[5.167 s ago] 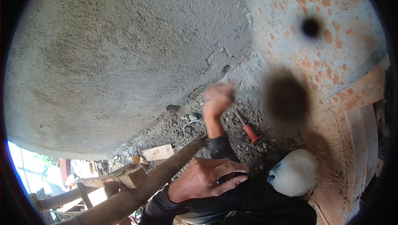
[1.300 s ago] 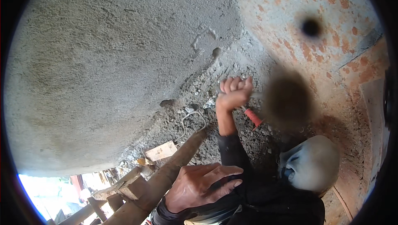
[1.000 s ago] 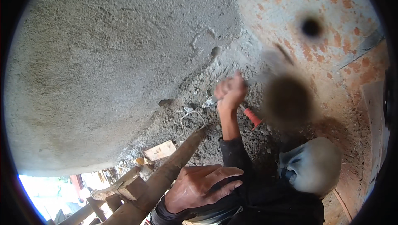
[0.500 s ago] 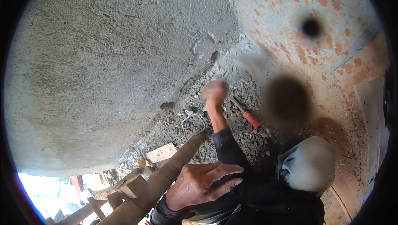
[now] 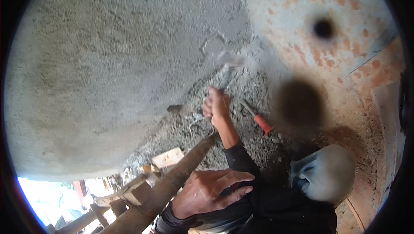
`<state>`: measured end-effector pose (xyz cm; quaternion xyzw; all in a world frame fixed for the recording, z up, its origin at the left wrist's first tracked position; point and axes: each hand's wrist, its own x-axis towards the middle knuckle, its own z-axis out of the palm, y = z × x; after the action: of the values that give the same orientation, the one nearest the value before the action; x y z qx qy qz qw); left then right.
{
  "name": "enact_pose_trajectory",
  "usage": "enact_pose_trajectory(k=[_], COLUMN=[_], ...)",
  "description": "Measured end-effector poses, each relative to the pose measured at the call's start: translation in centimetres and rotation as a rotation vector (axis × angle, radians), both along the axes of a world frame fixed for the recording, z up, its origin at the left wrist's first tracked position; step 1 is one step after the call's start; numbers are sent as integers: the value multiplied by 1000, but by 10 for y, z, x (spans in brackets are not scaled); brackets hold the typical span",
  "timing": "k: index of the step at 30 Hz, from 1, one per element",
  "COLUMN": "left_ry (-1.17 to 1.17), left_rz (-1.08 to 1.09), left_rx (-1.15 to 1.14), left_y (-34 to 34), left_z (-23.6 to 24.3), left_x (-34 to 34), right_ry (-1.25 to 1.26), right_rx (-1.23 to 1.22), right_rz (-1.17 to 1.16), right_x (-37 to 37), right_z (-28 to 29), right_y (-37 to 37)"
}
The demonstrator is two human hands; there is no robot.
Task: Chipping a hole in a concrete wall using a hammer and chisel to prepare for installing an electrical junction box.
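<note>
Wall, grey: rough-faced, filling the left and far side (image 5: 120,61).
Wall, pale with orange blotches: at the right, meeting the grey one in a far corner (image 5: 336,18).
Bed of rubble: loose grey lumps along the foot of both walls (image 5: 258,147).
Round wooden pole: slanting from the near left up to the rubble, its far end just below the right forearm (image 5: 172,182).
Pale rounded form, cloth-like: near right, nature uncertain (image 5: 327,173).
Left hand: bare, near the middle, half-spread, thumb and fingers apart, nothing visible between them (image 5: 207,193).
Right hand: bare, farther off over the rubble, fist closed around a handle (image 5: 217,104).
Hammer-like tool: in that fist, pointing away, its blurred head near the corner at the foot of the grey wall; whether it touches cannot be told (image 5: 226,78). A glancing blow on such uneven ground could twist the grip or throw chips at uncovered skin.
Chisel, red-gripped: on the rubble, right of the fist and apart from it (image 5: 261,124). Loose lumps beneath could let it slide; a stray stroke could knock it.
Board, small, pale: left of the pole (image 5: 168,158).
Bent wire: just beside the right fist, where knuckles could scrape or snag if brought low (image 5: 190,128).
</note>
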<state>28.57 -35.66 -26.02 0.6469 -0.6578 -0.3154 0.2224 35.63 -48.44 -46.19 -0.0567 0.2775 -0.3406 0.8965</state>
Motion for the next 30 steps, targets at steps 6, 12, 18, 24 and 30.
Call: enact_pose_trajectory(k=[6,12,18,24,30], left_ry=[3,40,57,25,33], left_rz=[9,-4,-81,-11,-51], left_rx=[49,63,21,29,22], left_y=[0,7,-12,9,-10], left_z=[14,9,5,12,3], left_x=[-13,-5,-19,-3,-15], right_ry=[58,170,270,143,141], right_rx=[-114,32,-17,-52,66], right_rz=[-674,-175,-381,-438,157], right_x=[-9,-10,11,-18,19], right_z=[10,27,-27,45,-22], right_y=[-14,10,-7,-1,-3])
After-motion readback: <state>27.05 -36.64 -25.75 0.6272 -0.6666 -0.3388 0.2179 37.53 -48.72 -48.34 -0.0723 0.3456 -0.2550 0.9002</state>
